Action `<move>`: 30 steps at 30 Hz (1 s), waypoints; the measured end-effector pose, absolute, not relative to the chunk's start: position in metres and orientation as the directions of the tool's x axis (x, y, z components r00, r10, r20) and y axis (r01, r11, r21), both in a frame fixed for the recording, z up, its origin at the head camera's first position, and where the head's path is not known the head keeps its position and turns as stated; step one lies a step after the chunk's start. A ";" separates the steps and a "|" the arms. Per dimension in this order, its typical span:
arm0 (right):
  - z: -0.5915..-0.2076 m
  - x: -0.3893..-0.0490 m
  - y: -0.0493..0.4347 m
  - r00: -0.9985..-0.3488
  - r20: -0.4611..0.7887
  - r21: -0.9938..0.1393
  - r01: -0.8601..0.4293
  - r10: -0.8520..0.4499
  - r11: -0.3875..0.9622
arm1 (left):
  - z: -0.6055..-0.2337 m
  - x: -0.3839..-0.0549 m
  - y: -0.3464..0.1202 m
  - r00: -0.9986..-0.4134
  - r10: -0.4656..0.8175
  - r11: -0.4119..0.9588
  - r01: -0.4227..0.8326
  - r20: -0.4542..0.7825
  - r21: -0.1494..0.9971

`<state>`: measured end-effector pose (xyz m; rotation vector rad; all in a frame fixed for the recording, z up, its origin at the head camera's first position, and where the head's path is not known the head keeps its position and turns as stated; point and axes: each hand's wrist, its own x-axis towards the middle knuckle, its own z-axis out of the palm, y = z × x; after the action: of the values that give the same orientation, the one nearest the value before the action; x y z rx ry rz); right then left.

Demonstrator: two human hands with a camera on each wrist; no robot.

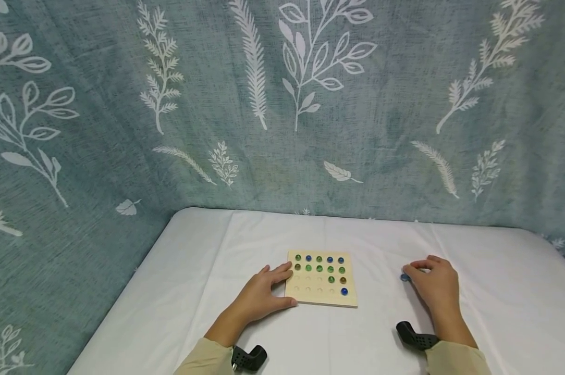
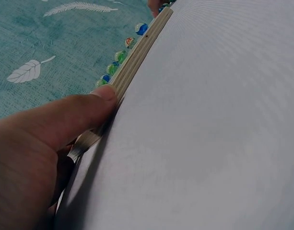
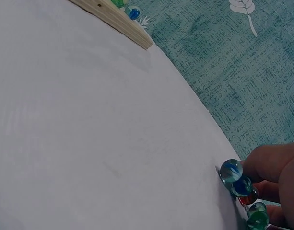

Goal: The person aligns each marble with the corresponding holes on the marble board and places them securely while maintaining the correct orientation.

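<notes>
A pale wooden board (image 1: 321, 298) lies on the white-covered table, with rows of round hollows. Green, blue and brownish glass marbles fill the two far rows and some hollows at the right. My left hand (image 1: 259, 294) rests at the board's left side, fingers at the far part of that edge and thumb on the near corner. In the left wrist view the thumb (image 2: 106, 92) presses the board's side. Off to the right, my right hand (image 1: 434, 284) has curled thumb and finger at a blue marble (image 3: 231, 170). Several other marbles, including a green marble (image 3: 258, 220), cluster under its fingertips.
A white cloth (image 1: 207, 291) covers the table. Behind it and along the left hangs a teal curtain (image 1: 207, 104) printed with white leaves. Black camera mounts sit on both wrists, the left mount (image 1: 249, 358) and the right mount (image 1: 416, 337).
</notes>
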<state>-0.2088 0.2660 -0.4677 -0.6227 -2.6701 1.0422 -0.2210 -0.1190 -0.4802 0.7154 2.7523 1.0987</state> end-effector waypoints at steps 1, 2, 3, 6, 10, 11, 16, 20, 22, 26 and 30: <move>-0.468 -0.208 0.266 -0.889 0.039 -0.684 0.309 0.456 0.661 | -0.481 -0.221 -0.119 -0.885 0.458 0.633 0.392 0.086 0.668; -0.469 -0.208 0.267 -0.888 0.038 -0.682 0.312 0.458 0.661 | -0.481 -0.222 -0.118 -0.884 0.459 0.633 0.393 0.086 0.667; -0.469 -0.208 0.267 -0.887 0.035 -0.682 0.315 0.460 0.660 | -0.482 -0.222 -0.118 -0.884 0.460 0.632 0.396 0.088 0.666; -0.469 -0.209 0.267 -0.883 0.020 -0.683 0.330 0.469 0.651 | -0.483 -0.222 -0.117 -0.887 0.454 0.635 0.388 0.083 0.668; -0.467 -0.210 0.266 -0.878 0.002 -0.691 0.345 0.479 0.635 | -0.482 -0.221 -0.117 -0.894 0.443 0.641 0.373 0.073 0.671; -0.466 -0.211 0.266 -0.875 -0.006 -0.696 0.351 0.483 0.627 | -0.482 -0.221 -0.117 -0.895 0.441 0.643 0.371 0.072 0.670; -0.462 -0.212 0.260 -0.865 -0.009 -0.728 0.350 0.502 0.589 | -0.480 -0.222 -0.118 -0.896 0.439 0.645 0.369 0.071 0.670; -0.455 -0.212 0.249 -0.866 0.068 -0.788 0.258 0.495 0.559 | -0.479 -0.222 -0.119 -0.892 0.445 0.643 0.378 0.076 0.666; -0.453 -0.213 0.241 -0.873 0.086 -0.826 0.207 0.481 0.524 | -0.479 -0.223 -0.120 -0.891 0.447 0.640 0.384 0.084 0.665; -0.451 -0.215 0.223 -0.885 0.069 -0.879 0.165 0.461 0.447 | -0.479 -0.223 -0.120 -0.889 0.449 0.633 0.387 0.089 0.670; -0.450 -0.217 0.202 -0.900 0.051 -0.901 0.146 0.433 0.408 | -0.480 -0.223 -0.119 -0.889 0.449 0.634 0.388 0.091 0.669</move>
<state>-0.2170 0.2020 -0.4496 -0.5053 -2.3912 1.4882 -0.2226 -0.1193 -0.4801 0.7096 2.7622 1.1009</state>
